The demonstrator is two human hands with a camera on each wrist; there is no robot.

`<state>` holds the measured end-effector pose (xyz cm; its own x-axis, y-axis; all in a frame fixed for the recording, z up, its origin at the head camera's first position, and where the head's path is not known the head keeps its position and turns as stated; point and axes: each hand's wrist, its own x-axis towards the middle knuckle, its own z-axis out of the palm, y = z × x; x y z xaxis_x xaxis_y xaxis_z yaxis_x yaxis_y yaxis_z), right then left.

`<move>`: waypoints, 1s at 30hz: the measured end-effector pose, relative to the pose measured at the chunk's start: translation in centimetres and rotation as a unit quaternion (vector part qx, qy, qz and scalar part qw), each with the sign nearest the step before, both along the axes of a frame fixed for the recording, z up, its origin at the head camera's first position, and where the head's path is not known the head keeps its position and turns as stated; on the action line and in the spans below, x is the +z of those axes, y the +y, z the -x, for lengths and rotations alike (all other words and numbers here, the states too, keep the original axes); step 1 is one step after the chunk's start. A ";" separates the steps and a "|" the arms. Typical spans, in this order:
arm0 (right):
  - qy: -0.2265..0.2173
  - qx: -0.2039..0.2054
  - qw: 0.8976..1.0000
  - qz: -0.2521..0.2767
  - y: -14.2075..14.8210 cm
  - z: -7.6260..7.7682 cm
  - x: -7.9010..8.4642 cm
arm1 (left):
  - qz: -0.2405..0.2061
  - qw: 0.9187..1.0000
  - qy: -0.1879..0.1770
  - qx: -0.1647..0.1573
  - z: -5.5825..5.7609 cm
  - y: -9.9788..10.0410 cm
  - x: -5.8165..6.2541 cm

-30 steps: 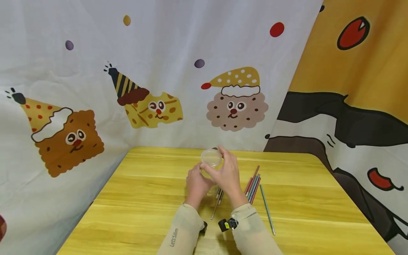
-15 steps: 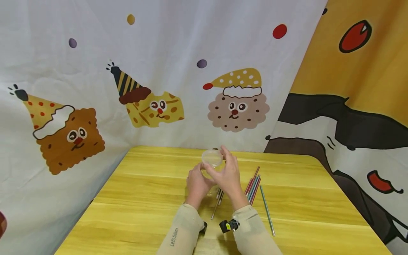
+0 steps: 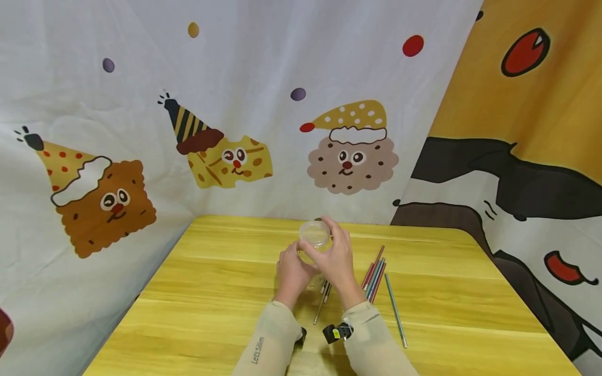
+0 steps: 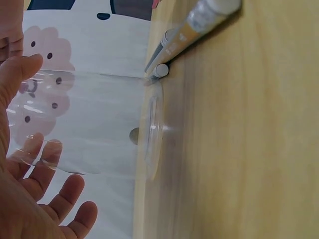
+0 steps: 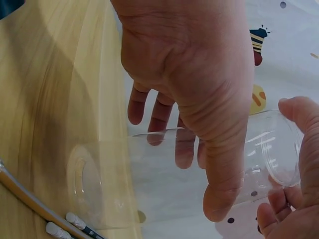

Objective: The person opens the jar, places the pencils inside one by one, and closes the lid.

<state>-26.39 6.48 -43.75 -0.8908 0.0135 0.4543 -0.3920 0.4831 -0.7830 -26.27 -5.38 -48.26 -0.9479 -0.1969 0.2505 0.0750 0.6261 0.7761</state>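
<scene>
A clear plastic jar (image 5: 114,174) stands upright on the table, its round base at the wood. My left hand (image 3: 292,271) grips the jar's body, thumb on one side and fingers spread round the other. My right hand (image 3: 335,256) holds the clear round lid (image 3: 314,233) at the jar's top, thumb on the near rim and fingers round the far side. In the left wrist view, white-tipped pencils (image 4: 192,30) lie beside the jar's base. No pencils show inside the see-through body.
Right of the hands lies a bundle of red and blue-green pencils (image 3: 374,277). A single teal pencil (image 3: 396,310) lies further right. A few dark pencils (image 3: 326,289) lie between the forearms. A printed cloth (image 3: 235,78) hangs behind the wooden table (image 3: 211,313).
The head view has shifted slightly. Both hands stay on the jar and its lid, with only a very slight movement of the right fingers; the pencils have not moved.
</scene>
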 end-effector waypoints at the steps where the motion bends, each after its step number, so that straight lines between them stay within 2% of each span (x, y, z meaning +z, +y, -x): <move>1: -0.003 0.002 1.000 0.002 0.0 0.0 0.1 | -0.001 1.000 -0.001 -0.001 0.0 0.0 0.0; 4: -0.008 0.011 1.000 0.022 0.3 0.3 0.3 | -0.007 1.000 -0.008 0.000 0.0 0.1 0.1; 8: 0.003 0.022 0.999 0.046 1.0 0.9 0.9 | -0.030 0.999 -0.036 0.002 0.0 0.2 0.2; 12: 0.001 0.018 0.999 0.051 2.0 0.7 1.7 | -0.057 0.997 -0.059 0.007 -0.1 0.4 0.3; 17: -0.018 0.005 0.999 0.046 4.8 0.9 2.0 | -0.056 0.997 -0.051 0.008 -0.2 0.4 0.3; 20: -0.023 -0.013 0.999 0.026 7.7 1.7 2.0 | -0.050 0.998 -0.038 0.008 0.0 0.4 0.4; 24: -0.048 -0.039 0.998 -0.021 13.1 2.6 1.0 | -0.048 0.998 -0.032 0.009 0.1 0.4 0.5; 28: -0.083 -0.071 0.990 -0.087 19.4 2.8 -0.5 | -0.049 0.998 -0.043 0.013 0.0 0.4 0.3; 30: -0.100 -0.091 0.983 -0.124 22.5 2.8 -1.1 | -0.051 0.997 -0.051 0.014 0.0 0.5 0.3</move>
